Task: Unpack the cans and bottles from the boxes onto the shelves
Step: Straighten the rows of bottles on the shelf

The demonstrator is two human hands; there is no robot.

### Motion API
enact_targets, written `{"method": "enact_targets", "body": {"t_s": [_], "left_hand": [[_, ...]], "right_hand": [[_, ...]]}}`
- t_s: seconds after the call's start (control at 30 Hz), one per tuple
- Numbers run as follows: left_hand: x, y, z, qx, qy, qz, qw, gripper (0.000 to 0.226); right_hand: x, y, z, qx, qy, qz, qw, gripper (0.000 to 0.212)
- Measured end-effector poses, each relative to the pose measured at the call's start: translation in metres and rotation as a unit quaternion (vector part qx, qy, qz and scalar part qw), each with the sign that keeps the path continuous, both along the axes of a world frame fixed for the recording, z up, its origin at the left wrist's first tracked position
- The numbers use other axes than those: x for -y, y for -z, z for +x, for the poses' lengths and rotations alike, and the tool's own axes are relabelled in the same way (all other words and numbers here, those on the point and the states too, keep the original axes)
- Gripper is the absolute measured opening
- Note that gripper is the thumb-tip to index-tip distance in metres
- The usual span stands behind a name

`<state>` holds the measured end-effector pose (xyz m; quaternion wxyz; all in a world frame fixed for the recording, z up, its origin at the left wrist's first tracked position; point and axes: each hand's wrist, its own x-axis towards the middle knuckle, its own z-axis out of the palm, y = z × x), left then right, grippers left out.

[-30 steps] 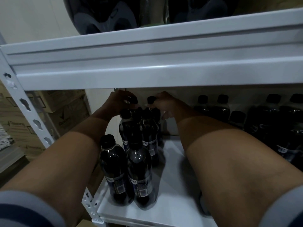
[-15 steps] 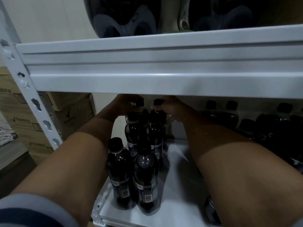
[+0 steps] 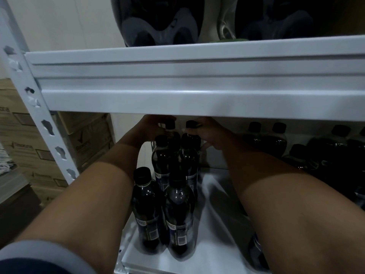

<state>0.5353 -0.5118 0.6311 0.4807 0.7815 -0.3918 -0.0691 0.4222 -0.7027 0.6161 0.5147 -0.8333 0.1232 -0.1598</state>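
Observation:
Both my arms reach deep into the lower white shelf (image 3: 213, 252). My left hand (image 3: 152, 128) grips the neck of a dark black-capped bottle (image 3: 170, 125) at the back. My right hand (image 3: 209, 133) grips the neck of the bottle beside it (image 3: 191, 125). In front of them stand several more dark bottles in two rows, the nearest pair at the shelf's front: one on the left (image 3: 147, 210) and one on the right (image 3: 180, 218). The upper beam hides the tops of my hands.
A thick white shelf beam (image 3: 197, 82) crosses the view just above my hands. Several dark bottles (image 3: 276, 141) fill the shelf's right side. Large bottle bases (image 3: 158, 20) sit on the upper shelf. Cardboard boxes (image 3: 29, 151) are stacked left of the slotted upright (image 3: 47, 129).
My view has dropped slightly, so the beam sits lower in the frame and covers more of my hands. Both hands stay on the two back bottles' necks.

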Motion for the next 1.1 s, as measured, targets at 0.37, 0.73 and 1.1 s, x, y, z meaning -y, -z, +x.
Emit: {"method": "enact_targets", "body": {"t_s": [0.37,0.73,1.1], "left_hand": [[-0.013,-0.003,-0.016,0.039,-0.021,0.007,0.999,0.057],[-0.016,0.004,-0.004,0.08,-0.042,0.018,0.996,0.08],[-0.021,0.01,-0.004,0.133,-0.024,0.058,0.989,0.066]], "right_hand": [[-0.003,0.008,0.001,0.026,0.015,-0.035,0.999,0.038],[-0.001,0.006,0.004,0.016,0.004,-0.07,0.997,0.045],[-0.003,0.009,0.004,0.032,0.027,-0.093,0.995,0.043]]}}
